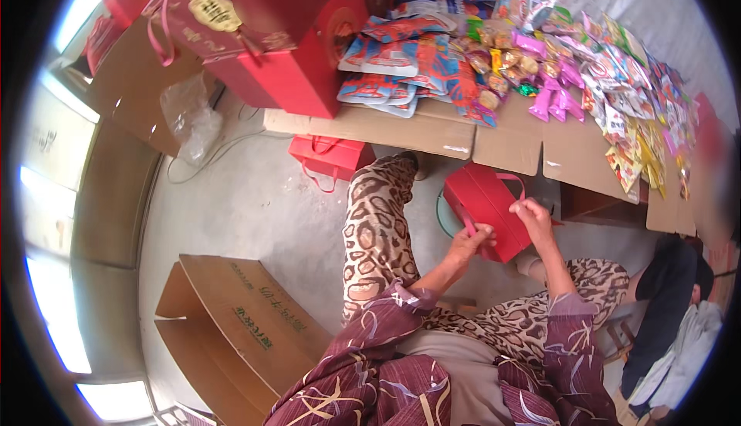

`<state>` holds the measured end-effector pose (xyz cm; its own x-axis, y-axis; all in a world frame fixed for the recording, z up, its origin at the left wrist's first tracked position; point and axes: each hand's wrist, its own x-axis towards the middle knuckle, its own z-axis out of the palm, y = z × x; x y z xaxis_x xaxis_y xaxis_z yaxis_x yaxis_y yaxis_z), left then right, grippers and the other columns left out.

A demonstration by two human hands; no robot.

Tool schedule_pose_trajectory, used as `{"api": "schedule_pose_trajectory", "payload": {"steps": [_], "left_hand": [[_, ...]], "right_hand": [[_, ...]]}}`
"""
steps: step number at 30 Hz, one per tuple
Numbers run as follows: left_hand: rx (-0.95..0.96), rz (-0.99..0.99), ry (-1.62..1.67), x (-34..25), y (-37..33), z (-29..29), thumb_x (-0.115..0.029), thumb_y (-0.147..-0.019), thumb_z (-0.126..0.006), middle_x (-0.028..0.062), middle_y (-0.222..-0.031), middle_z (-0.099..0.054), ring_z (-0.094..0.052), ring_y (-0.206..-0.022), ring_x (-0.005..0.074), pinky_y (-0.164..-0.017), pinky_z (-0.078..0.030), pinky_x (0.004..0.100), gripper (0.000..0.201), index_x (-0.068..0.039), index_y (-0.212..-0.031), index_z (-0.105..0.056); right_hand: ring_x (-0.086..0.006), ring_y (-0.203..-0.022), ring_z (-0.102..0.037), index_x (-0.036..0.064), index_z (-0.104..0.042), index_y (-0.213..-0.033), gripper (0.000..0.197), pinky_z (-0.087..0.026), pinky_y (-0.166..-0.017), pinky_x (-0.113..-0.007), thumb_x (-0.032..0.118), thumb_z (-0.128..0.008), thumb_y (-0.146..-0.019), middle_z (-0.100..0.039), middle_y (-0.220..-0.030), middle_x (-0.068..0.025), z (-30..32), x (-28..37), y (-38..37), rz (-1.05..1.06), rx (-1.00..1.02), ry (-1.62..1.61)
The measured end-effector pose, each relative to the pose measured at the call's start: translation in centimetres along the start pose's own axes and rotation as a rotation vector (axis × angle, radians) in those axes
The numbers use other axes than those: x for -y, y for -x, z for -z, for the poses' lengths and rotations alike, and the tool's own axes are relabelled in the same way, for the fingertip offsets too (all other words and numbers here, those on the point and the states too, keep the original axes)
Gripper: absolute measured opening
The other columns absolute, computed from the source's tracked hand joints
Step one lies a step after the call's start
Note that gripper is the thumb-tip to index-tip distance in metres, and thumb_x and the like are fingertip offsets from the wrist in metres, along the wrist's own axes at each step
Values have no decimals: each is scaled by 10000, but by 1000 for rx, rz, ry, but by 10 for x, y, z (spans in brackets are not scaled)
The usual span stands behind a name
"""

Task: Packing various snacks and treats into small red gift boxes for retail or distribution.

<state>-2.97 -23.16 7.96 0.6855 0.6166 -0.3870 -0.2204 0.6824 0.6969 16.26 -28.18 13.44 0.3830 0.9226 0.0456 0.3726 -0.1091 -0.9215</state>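
Note:
Between my knees stands a red gift box [482, 194] with ribbon handles, partly over a round pale green rim [448, 216], perhaps a stool or basin. My left hand [472, 241] is closed around a pink-red ribbon handle [468, 225] on the box's near left side. At the right side, my right hand [532, 218] pinches the other ribbon handle [515, 179], which loops up from the top. The box looks closed, and its contents do not show.
Ahead, a cardboard-covered table [509, 144] bears blue-and-red snack pouches [397, 55], small wrapped sweets [548, 90] and large red gift boxes [285, 79]. Another red box [332, 156] sits on the floor beneath. An open carton [247, 333] stands at left, near a clear plastic bag [189, 113].

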Motion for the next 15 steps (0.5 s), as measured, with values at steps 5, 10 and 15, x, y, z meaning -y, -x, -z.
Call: {"api": "schedule_pose_trajectory", "payload": {"steps": [5, 10, 15], "left_hand": [[183, 36, -56, 1, -15, -18, -466, -969, -541, 12, -1003, -611, -555, -873, 117, -833, -427, 254, 429, -80, -1149, -592], [236, 94, 133, -12, 13, -36, -473, -1012, -428, 77, -1201, -581, -532, -1143, 179, -1002, -411, 362, 476, -67, -1233, -546], [274, 24, 242, -15, 26, -39, -451, -1009, -444, 69, -1172, -587, -555, -1083, 179, -961, -432, 366, 436, -86, -1221, -555]], "right_hand": [[-267, -776, -622, -7, -599, -874, 129, -485, -711, -359, 119, -585, -895, -621, -831, -137, -19, 58, 25, 163, 49, 189], [-364, -810, -617, 40, -568, -946, 123, -492, -728, -437, 134, -600, -874, -638, -859, -163, -27, 60, 50, 269, -7, 440], [-359, -845, -634, 30, -584, -973, 151, -506, -731, -426, 79, -623, -835, -649, -912, -160, -34, 70, 56, 449, -40, 477]]}}
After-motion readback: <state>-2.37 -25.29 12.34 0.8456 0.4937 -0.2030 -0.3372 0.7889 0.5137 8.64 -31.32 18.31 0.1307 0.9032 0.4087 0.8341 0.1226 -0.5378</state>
